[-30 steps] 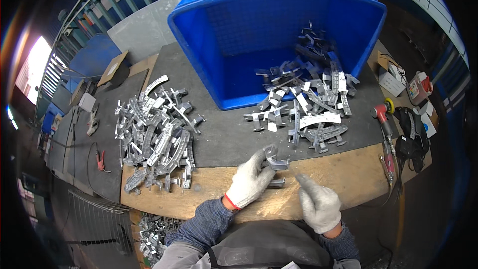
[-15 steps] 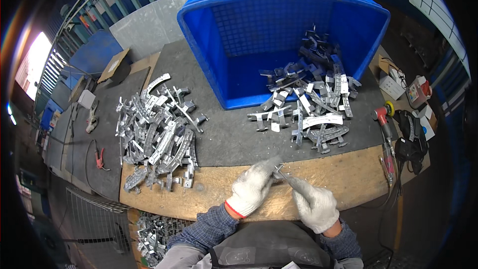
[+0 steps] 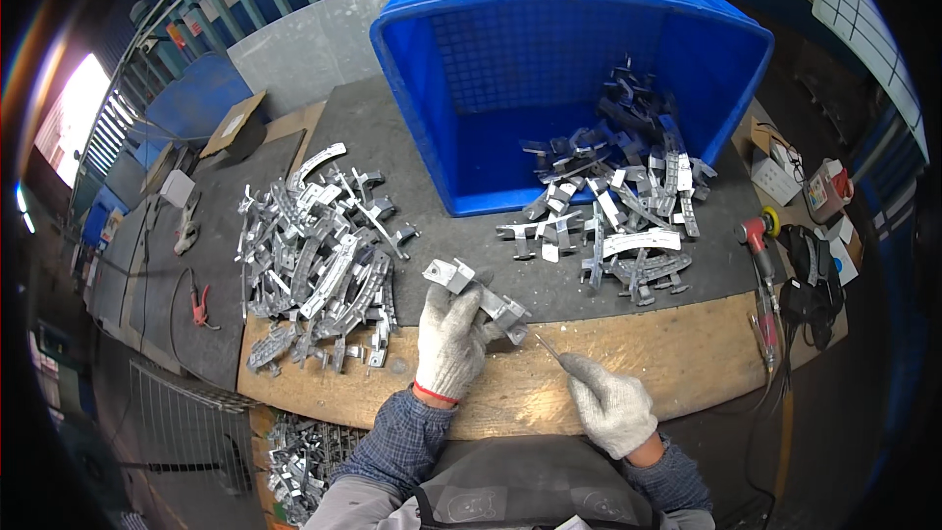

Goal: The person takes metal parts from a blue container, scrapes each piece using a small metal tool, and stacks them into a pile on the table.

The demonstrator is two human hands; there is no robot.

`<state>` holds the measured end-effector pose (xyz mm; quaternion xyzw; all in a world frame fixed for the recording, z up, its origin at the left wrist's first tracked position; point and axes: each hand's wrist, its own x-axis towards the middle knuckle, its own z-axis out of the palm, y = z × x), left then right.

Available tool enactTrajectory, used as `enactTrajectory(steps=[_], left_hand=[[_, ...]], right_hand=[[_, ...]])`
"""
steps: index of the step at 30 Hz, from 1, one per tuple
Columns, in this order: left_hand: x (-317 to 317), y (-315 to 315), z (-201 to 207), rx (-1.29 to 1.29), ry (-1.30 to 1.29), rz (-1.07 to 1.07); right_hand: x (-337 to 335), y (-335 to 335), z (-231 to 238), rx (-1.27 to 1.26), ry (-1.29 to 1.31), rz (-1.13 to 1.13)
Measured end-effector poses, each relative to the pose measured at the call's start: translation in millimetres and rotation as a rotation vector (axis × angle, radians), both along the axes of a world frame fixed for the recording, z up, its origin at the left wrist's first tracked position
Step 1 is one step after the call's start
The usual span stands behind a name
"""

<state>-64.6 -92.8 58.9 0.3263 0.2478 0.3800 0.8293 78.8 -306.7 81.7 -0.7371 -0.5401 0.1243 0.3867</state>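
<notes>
My left hand [image 3: 449, 345], in a white knit glove with a red cuff edge, is closed around a grey metal bracket [image 3: 505, 312]. The bracket is tilted above the bench's front, with both ends sticking out past the fingers. My right hand [image 3: 613, 407], gloved too, pinches a thin rod-like metal tool [image 3: 547, 344]; its exact kind is unclear. The tool's tip points toward the bracket's lower end, a small gap apart from it. To the left lies a heap of similar brackets [image 3: 324, 255].
A blue plastic crate [image 3: 417, 128] lies on its side at the back, more brackets [image 3: 638, 226] spilling from its mouth. On the right rests a red power tool [image 3: 756, 236] with a yellow disc. A red-handled air gun [image 3: 200, 306] lies left. Below the bench is another bracket pile [image 3: 299, 466].
My left hand has moved left and up with the bracket, which is now plainly visible. My right hand has dropped slightly, and the tool is apart from the bracket.
</notes>
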Motion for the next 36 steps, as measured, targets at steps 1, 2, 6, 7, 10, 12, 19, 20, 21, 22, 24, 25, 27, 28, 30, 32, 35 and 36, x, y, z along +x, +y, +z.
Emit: enactTrajectory(steps=[1,2,6,7,10,12,19,20,21,22,24,25,27,28,30,32,35,36], left_hand=[[1.7,-2.4,-0.6,0.001,-0.019,0.023],[1.8,-5.3,-1.8,0.001,-0.035,0.047],[4.9,-23.1,7.4,0.028,-0.013,0.104],[5.9,-26.1,5.0,0.028,-0.014,0.103],[-0.8,-46.3,0.5,0.258,0.071,0.144],[-8.5,-67.7,-7.3,0.452,0.072,0.077],[-4.4,-82.3,21.5,0.979,0.628,-0.241],[-4.1,-77.9,17.5,1.215,0.608,-0.122],[-4.5,-70.2,9.3,1.45,0.585,-0.005],[-9.6,-61.6,0.4,1.45,0.603,0.015],[-14.1,-47.0,-4.3,1.361,0.443,0.203],[-19.7,-26.9,0.0,1.519,0.583,0.329],[-45.9,14.9,8.0,1.584,0.748,0.365],[-56.5,27.5,19.1,1.466,0.953,0.374],[-85.6,63.5,18.6,1.582,1.354,0.64],[-105.7,91.7,41.3,1.544,1.387,0.8],[-98.2,102.3,62.7,1.482,1.422,0.883],[-83.1,99.1,56.3,1.525,1.248,0.802]], right_hand=[[-0.4,1.4,-0.8,0.001,-0.001,-0.001],[-2.2,2.7,-1.7,0.013,0.015,0.003],[-3.0,4.7,-9.1,0.009,-0.024,0.045],[-2.6,4.7,-6.3,0.009,-0.025,0.044],[-4.2,7.4,4.7,-0.14,0.098,0.043],[-9.5,10.9,4.6,-0.163,0.164,-0.053],[-6.3,8.7,-46.6,-0.234,0.64,-0.05],[-8.3,2.9,-49.4,-0.28,0.894,-0.109],[-8.7,2.7,-48.3,-0.331,1.147,-0.175],[-10.4,6.3,-44.6,-0.307,1.068,-0.175],[-4.0,-1.9,-48.3,-0.341,0.838,-0.148],[-0.8,-7.0,-49.7,-0.368,0.609,-0.141],[0.3,-10.3,-48.2,-0.353,0.565,-0.195],[1.0,-11.8,-52.5,-0.351,0.568,-0.211],[3.5,-13.2,-57.9,-0.347,0.564,-0.263],[-0.2,-5.1,-50.6,-0.309,0.534,-0.144],[-6.0,4.2,-54.8,-0.284,0.57,-0.114],[-6.2,2.3,-51.0,-0.284,0.568,-0.149]])
